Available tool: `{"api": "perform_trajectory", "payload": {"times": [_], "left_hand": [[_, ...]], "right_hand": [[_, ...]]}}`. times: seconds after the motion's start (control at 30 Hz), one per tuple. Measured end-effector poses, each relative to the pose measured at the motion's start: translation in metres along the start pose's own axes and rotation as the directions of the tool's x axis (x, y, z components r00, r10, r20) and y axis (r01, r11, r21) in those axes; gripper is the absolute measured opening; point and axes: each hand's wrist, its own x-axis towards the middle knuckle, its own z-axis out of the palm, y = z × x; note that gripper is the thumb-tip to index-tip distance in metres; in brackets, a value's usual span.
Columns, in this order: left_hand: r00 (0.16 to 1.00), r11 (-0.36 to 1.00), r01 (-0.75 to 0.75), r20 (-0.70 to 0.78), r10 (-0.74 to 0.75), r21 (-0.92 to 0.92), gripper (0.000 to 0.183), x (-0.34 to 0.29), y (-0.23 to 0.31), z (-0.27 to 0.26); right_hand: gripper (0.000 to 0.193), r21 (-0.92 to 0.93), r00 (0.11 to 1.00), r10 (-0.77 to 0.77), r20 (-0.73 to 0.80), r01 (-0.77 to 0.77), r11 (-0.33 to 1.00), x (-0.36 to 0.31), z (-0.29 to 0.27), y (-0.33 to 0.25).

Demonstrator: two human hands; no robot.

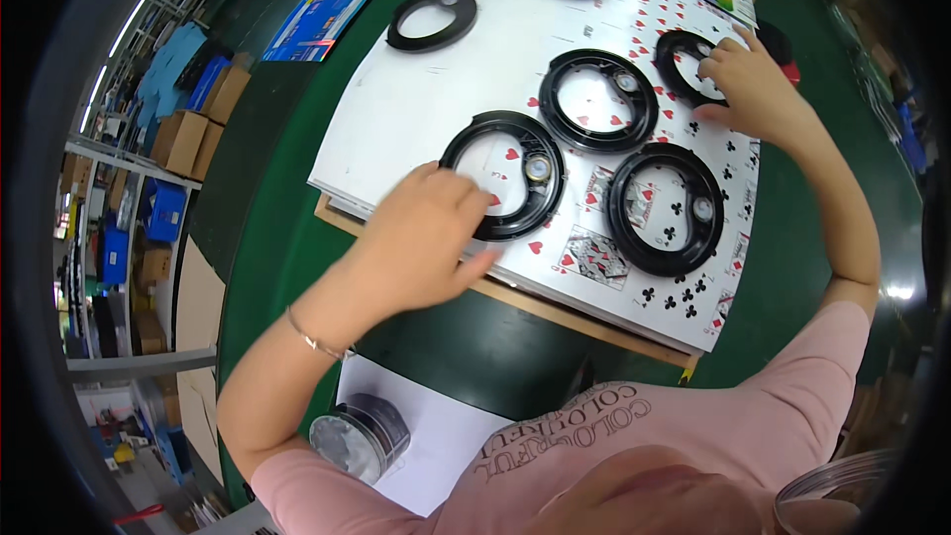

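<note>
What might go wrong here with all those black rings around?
The right hand might bump the ring beside it off the nearby edge of the printed sheet. The left hand could nudge the nearest ring askew. The left arm might knock the round container close by.

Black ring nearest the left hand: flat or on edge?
Flat: the black ring lies on the printed sheet, heart prints showing through its opening; the left hand hides part.
</note>
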Motion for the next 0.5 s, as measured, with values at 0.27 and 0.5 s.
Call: {"api": "perform_trajectory", "payload": {"times": [0.27,0.5], "left_hand": [[0.999,0.987,-0.002,0.041,-0.004,0.159,0.028,-0.012,-0.006,0.029],[1.000,0.986,0.022,0.007,-0.024,0.165,0.026,-0.014,-0.006,0.026]], "right_hand": [[0.022,0.099,0.978,0.194,-0.072,-0.187,0.977,0.034,0.054,0.054],[0.029,0.113,0.954,0.116,-0.278,-0.087,0.990,0.067,0.078,0.058]]}}
